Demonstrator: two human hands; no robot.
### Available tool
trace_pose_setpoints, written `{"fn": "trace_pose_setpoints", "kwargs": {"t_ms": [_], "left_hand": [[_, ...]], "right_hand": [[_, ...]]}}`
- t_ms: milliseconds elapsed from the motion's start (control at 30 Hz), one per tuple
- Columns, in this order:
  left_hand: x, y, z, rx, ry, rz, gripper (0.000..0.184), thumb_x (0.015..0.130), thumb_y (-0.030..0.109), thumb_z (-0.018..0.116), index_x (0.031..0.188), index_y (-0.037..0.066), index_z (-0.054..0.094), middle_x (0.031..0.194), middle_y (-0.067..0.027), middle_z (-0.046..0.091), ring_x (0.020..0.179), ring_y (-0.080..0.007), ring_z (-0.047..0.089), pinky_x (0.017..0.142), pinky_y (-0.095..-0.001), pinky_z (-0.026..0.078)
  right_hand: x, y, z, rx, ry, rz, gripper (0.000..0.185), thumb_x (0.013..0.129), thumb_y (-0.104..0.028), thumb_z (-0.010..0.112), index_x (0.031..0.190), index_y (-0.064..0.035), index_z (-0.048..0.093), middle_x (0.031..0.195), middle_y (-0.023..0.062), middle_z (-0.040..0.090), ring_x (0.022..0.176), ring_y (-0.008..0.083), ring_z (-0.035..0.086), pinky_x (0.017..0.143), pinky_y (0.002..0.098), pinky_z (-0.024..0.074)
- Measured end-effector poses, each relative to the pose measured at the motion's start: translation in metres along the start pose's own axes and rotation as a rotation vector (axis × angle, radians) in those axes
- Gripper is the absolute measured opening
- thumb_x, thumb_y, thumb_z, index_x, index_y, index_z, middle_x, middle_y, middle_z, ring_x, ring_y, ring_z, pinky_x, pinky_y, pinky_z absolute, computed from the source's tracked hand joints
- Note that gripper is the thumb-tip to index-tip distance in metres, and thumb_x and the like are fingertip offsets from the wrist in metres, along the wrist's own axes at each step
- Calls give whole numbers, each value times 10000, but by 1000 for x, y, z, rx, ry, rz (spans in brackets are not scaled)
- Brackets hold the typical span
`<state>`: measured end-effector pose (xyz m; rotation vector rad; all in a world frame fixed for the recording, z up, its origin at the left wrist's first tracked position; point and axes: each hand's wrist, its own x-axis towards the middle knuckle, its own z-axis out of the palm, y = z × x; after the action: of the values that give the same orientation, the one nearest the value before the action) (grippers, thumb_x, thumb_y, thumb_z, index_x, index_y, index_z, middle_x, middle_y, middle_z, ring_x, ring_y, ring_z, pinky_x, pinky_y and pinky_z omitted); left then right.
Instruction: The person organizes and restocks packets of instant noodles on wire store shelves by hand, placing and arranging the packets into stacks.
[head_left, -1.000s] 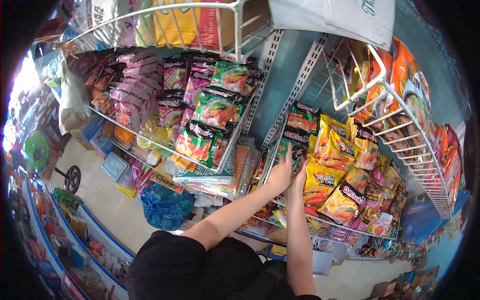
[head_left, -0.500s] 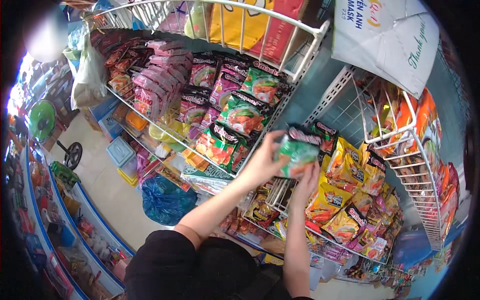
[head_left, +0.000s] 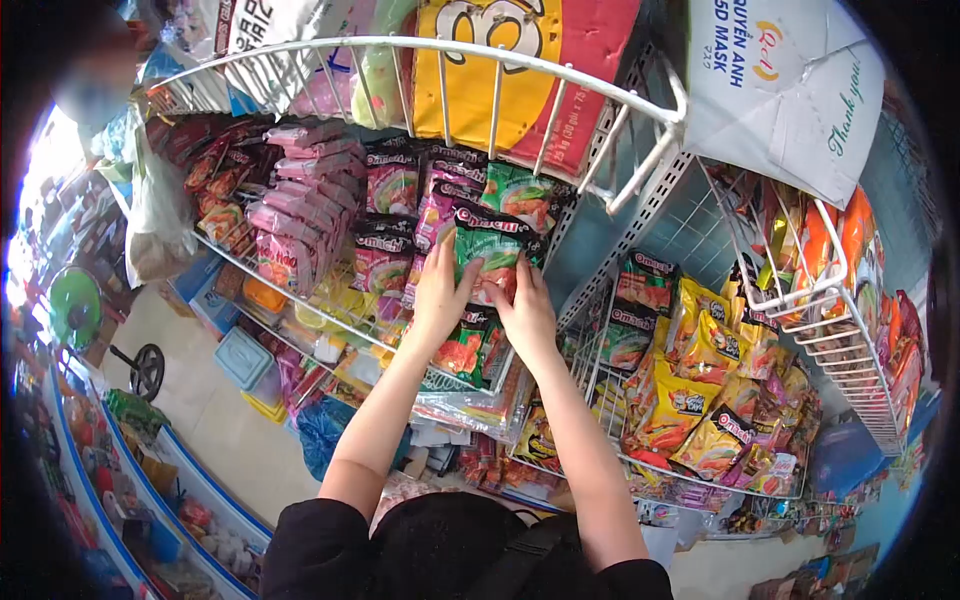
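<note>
A green and black Omachi instant noodle packet (head_left: 490, 243) lies on the stack in the left wire rack, between my two hands. My left hand (head_left: 440, 297) grips its left side, and my right hand (head_left: 527, 308) holds its lower right edge. Just below, another green noodle packet (head_left: 468, 345) shows partly behind my hands. Behind the held packet sits one more green packet (head_left: 522, 193). Purple Omachi packets (head_left: 383, 255) stand in piles to the left of my left hand.
Pink packets (head_left: 305, 215) are stacked further left. A white wire shelf (head_left: 560, 75) with a yellow and red carton overhangs the rack. Right of it, another rack holds yellow noodle packets (head_left: 675, 395). A white bag (head_left: 785, 95) hangs at upper right; a blue plastic bag (head_left: 335, 435) sits below.
My hands have carried the green noodle packet leftward from in front of the right rack onto the stack in the left rack. The camera view has shifted too.
</note>
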<state>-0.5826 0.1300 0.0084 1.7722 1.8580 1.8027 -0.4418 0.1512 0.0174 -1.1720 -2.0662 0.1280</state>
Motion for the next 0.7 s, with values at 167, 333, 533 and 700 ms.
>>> {"fn": "trace_pose_setpoints", "kwargs": {"t_ms": [167,333,533,700], "left_hand": [[24,-14,17,41,-40,140,494,858,236,591,1242,-20,417,1128,-221,511,1008,-394,515,829,-424,443],[21,-22,10,-7,-125,171,496,852,235,598,1244,-8,413,1088,-213,512,1014,-393,502,834,-431,429],[3,-18,0,311,-131,155,464,860,320,570,1204,26,464,1044,-142,544,959,-320,527,814,-433,397],[0,4,-4,331,-86,126,589,862,281,569,1344,23,351,1114,-190,511,1025,-363,489,883,-461,363]], "right_hand": [[18,7,8,21,-7,90,646,841,-381,592,1318,-13,361,1051,210,513,972,390,539,786,441,458],[6,5,16,-132,34,30,654,839,-381,592,1301,22,363,1070,199,514,969,364,551,773,424,467],[-10,-5,19,-325,49,-13,673,814,-415,597,1258,58,416,1068,179,545,873,266,613,731,352,472],[-19,19,-9,-27,50,-11,526,866,-359,577,1230,6,475,1139,208,545,978,358,571,835,404,457]]}}
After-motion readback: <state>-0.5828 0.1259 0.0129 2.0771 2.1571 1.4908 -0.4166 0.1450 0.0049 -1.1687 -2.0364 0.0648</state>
